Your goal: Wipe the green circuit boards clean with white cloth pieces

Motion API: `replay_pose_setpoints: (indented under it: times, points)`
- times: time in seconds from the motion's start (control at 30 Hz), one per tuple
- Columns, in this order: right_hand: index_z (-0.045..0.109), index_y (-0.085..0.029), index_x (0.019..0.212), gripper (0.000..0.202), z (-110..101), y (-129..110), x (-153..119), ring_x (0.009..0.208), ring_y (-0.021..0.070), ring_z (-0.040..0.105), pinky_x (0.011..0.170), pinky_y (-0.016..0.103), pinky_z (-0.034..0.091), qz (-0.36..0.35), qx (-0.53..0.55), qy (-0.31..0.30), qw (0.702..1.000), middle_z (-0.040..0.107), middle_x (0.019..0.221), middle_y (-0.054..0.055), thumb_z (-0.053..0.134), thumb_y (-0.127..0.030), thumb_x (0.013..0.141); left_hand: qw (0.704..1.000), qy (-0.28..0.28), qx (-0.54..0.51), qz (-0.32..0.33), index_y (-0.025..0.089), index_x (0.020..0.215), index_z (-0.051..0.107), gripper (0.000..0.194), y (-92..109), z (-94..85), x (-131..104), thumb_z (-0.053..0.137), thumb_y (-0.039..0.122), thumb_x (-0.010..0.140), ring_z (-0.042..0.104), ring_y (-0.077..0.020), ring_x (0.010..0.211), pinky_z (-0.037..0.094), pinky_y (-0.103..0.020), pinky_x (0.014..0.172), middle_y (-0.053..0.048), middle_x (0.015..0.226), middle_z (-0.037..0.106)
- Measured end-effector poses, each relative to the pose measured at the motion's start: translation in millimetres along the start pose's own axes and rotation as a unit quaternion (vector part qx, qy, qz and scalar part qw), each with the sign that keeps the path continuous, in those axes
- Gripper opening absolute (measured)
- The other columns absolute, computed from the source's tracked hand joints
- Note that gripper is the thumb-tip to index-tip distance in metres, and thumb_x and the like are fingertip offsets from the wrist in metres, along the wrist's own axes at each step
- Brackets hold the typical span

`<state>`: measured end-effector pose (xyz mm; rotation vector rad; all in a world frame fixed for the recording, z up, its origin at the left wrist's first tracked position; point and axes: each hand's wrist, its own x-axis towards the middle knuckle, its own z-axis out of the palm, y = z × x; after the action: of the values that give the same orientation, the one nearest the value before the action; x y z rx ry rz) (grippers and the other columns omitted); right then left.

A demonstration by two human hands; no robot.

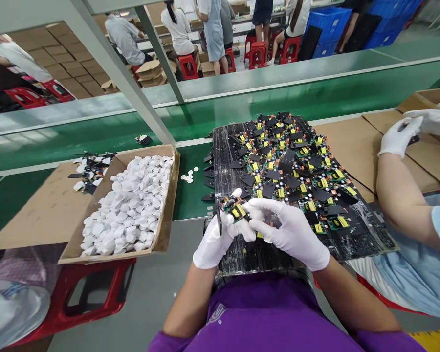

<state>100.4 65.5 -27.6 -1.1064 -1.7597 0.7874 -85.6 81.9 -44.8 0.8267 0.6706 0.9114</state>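
Observation:
A small circuit board [237, 211] with a yellow part and a black plate is held up over the near left part of a black board [238, 254]. My left hand [220, 237], in a white glove, is closed round its left and lower side. From the right, my right hand [288, 230], gloved too, brings its thumb and fingers to the circuit board's right edge; what lies between those fingertips is too small to tell. Many similar circuit boards [278, 151] with yellow parts and black plates cover the black board behind and to the right.
Left of centre, a cardboard box [175, 195] holds many white pieces [128, 210]. White discs [188, 177] lie on the green belt [190, 200]. A co-worker's gloved hands [399, 137] are at the right. A metal post [121, 73] rises in front; a red stool [91, 293] stands at lower left.

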Motion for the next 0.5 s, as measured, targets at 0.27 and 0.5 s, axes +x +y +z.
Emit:
replay_pose_setpoints:
  times: [0.27,0.5]
  points:
    - [0.064,-0.027,0.115,0.025,3.1,-4.4,4.3,0.119,0.0189,0.065,0.101,0.035,0.055,-0.147,-0.006,0.07,0.987,0.068,0.123,0.007,0.066,-0.016,0.092,0.997,0.041,-0.059,-0.037,0.019,0.12,0.068,0.055,-6.4,-1.4,-1.0,0.073,0.053,0.078,0.069,-0.0245,0.081,0.055,-0.042,0.079,-0.011,0.105,0.075]
    - [0.062,-0.028,0.111,0.023,17.3,-9.3,12.3,0.104,0.0198,0.07,0.095,0.039,0.057,-0.237,-0.069,0.07,0.967,0.075,0.106,0.004,0.064,-0.017,0.092,0.996,0.061,-0.067,-0.01,0.022,0.134,0.061,0.069,-7.1,13.3,-5.4,0.081,0.049,0.073,0.063,-0.0308,0.116,0.056,-0.042,0.097,-0.01,0.119,0.071]
